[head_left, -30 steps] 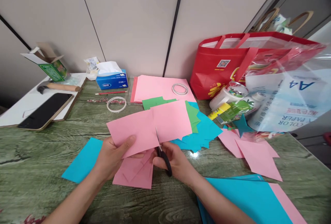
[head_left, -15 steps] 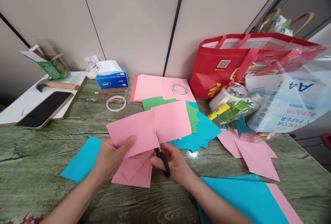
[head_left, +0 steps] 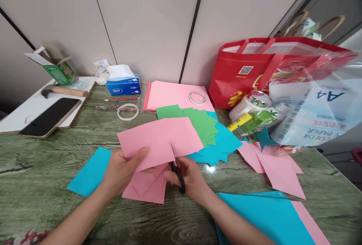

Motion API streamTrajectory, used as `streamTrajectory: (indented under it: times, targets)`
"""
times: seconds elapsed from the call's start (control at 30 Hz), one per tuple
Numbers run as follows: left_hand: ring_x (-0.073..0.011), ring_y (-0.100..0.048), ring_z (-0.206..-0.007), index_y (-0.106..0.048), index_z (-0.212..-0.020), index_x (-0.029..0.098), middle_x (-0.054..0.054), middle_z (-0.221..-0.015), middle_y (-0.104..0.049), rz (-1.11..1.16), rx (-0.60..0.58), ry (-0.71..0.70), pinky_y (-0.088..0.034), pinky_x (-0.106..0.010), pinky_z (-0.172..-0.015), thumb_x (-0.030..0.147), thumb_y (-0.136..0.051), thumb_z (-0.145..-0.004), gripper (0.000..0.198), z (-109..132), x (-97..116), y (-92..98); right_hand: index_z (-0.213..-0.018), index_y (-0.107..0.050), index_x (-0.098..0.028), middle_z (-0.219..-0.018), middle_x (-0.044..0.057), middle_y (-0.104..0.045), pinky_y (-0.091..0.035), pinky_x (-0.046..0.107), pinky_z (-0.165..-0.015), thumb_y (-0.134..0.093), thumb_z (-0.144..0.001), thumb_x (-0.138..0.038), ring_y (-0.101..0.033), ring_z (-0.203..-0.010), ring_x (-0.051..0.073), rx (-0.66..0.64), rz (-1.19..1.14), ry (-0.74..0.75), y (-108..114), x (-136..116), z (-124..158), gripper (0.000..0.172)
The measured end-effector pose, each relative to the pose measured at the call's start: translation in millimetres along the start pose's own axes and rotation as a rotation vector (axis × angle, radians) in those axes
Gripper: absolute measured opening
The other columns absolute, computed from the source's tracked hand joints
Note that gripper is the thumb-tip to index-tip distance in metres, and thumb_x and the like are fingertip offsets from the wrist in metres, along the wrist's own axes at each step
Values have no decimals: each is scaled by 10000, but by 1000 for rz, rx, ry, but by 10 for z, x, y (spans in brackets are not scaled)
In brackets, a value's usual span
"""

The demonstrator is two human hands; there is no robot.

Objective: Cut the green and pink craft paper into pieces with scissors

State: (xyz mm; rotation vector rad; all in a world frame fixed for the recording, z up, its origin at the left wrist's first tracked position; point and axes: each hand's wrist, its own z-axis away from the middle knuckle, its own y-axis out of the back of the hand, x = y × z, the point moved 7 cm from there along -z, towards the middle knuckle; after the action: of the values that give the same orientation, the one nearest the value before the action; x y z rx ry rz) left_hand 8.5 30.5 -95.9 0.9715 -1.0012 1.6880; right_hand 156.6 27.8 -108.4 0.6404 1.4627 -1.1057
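The pink paper (head_left: 158,139) hid the fingers of the left hand (head_left: 121,169) behind it, so only the thumb showed. The right hand (head_left: 192,179) covered most of the black scissors (head_left: 177,167) handles. Both arms were cut off by the bottom edge. At the desk's (head_left: 42,184) near right corner, the big blue sheet (head_left: 266,218) ran out of the picture. Words on the tissue box (head_left: 123,85) were too small to read.

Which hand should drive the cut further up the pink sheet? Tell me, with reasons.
Right. The right hand already grips the scissors, whose blades sit in the slit of the pink sheet. The left hand pinches the sheet's lower left edge, so it is probably better placed to steady the paper.
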Motion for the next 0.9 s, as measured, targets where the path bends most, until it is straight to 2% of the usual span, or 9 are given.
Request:
streamTrajectory:
  times: [0.23,0.47,0.63,0.9]
  targets:
    - [-201,-663,-670,-701,-810,166,-8,-767,-732,12,-20,-4,-587,-312,-522,255,-767,-570,264,6,-5,-23,-816,-545,-178,-638,-29,-516,-357,229,-525,-733,-609,-395,-438,-565,110,-7,-24,-28,35,46,16,353]
    - [-199,-663,-638,-704,-793,190,11,-739,-730,50,-52,29,-581,-300,-475,245,-776,-553,256,17,-8,-68,-751,-566,-164,-632,0,-584,-409,254,-563,-768,-546,-376,-518,-596,140,41,-46,-58,54,33,19,357]
    - [-195,-664,-655,-705,-798,190,9,-753,-731,58,-55,20,-578,-284,-471,240,-772,-565,248,22,-7,-81,-764,-558,-174,-618,-26,-547,-379,234,-524,-750,-565,-385,-462,-546,113,90,-40,-27,65,32,24,348]
    - [-195,-667,-635,-704,-789,186,7,-731,-730,56,-42,19,-579,-286,-465,246,-777,-555,252,32,0,-76,-792,-564,-168,-590,-48,-503,-337,205,-487,-730,-623,-296,-408,-508,81,68,-79,16,87,98,11,269]
